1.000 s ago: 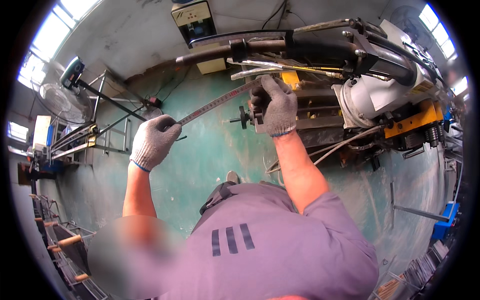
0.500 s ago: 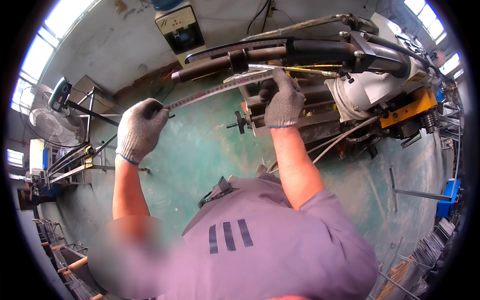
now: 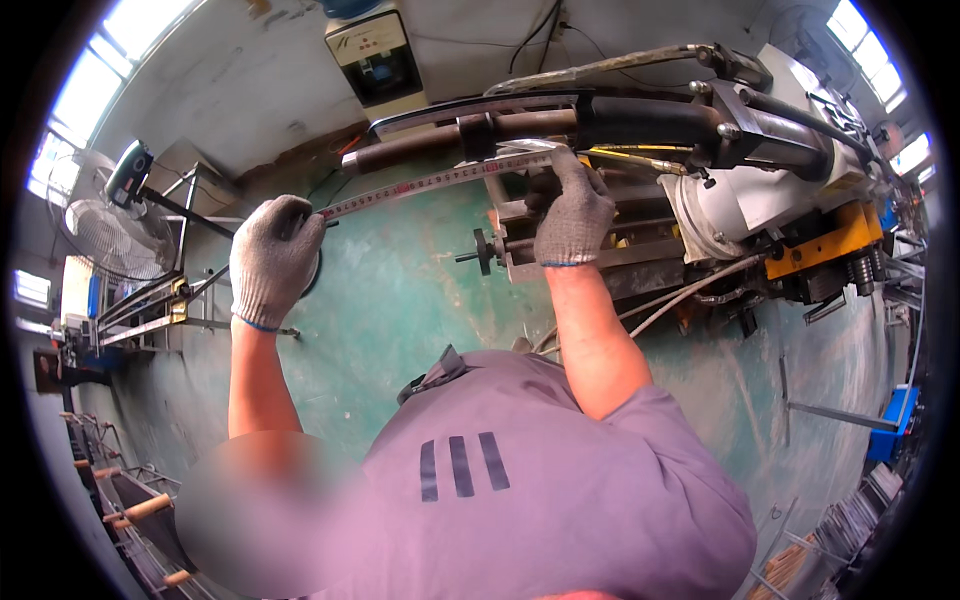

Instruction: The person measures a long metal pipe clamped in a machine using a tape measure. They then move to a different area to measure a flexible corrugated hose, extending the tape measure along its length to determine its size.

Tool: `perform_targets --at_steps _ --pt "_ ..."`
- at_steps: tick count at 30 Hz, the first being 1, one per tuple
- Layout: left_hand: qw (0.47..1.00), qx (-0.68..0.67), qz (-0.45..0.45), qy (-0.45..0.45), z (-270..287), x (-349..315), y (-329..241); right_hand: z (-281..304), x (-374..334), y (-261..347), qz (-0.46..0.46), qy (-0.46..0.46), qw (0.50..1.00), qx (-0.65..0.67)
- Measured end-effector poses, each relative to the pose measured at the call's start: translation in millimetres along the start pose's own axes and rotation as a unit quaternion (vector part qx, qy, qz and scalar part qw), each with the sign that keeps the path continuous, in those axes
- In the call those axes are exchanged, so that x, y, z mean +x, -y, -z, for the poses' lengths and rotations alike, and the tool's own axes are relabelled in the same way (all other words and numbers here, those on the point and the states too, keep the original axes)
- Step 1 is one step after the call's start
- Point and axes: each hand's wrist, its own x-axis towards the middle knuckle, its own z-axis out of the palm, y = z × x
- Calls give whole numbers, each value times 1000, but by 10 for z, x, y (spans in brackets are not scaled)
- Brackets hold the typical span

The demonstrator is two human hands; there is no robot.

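Observation:
A white tape measure blade with dark and red markings stretches between my two gloved hands. My left hand, in a grey knit glove, is closed on the blade's left end. A dark rounded edge shows beside that palm; what it belongs to is mostly hidden. Around the blade's right end, my right hand has its fingers curled, the thumb side uppermost. Just beyond the blade lies a threaded metal rod with a dark collar, part of a large machine. The rod runs into a black cylinder.
Under my right hand is the machine's bed with a small handwheel. A yellow-orange bracket and cables sit to the right. At left stand a fan and a metal frame. A water dispenser is against the far wall.
The blade has turned so its markings face me more plainly. A dark rounded edge now shows beside my left hand. Both hands keep their hold; the whole view has shifted slightly.

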Motion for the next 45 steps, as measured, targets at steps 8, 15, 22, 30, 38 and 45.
perform_targets --at_steps 8,15,22,30,38,45 --pt "1000 -4 7 -16 -72 4 52 90 72 -65 -12 14 999 -48" --pt "1000 0 19 -7 -111 23 87 31 52 -55 -3 2 999 -33" --pt "1000 -11 18 -3 -139 37 109 28 66 -69 -7 -3 1000 -15" --pt "1000 -16 24 6 -166 44 125 52 88 -95 15 7 1000 -22" --pt "1000 -15 19 13 -142 49 120 43 77 -76 10 3 999 -38" --pt "999 -22 20 12 -150 50 123 48 75 -80 18 8 999 -33"
